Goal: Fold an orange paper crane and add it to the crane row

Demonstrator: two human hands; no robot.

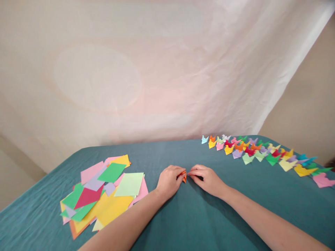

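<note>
My left hand (169, 180) and my right hand (206, 178) meet at the middle of the teal cloth (193, 216), knuckles up. Between their fingertips sits a small folded orange paper piece (184, 177). Both hands have fingers curled and pinched on it. Most of the piece is hidden under the fingers, so its shape is unclear.
A loose pile of flat coloured paper squares (102, 190) lies to the left of my left arm. Several folded paper figures (261, 151) in many colours stand in rows at the right, running to the table's right edge. A pale wall rises behind.
</note>
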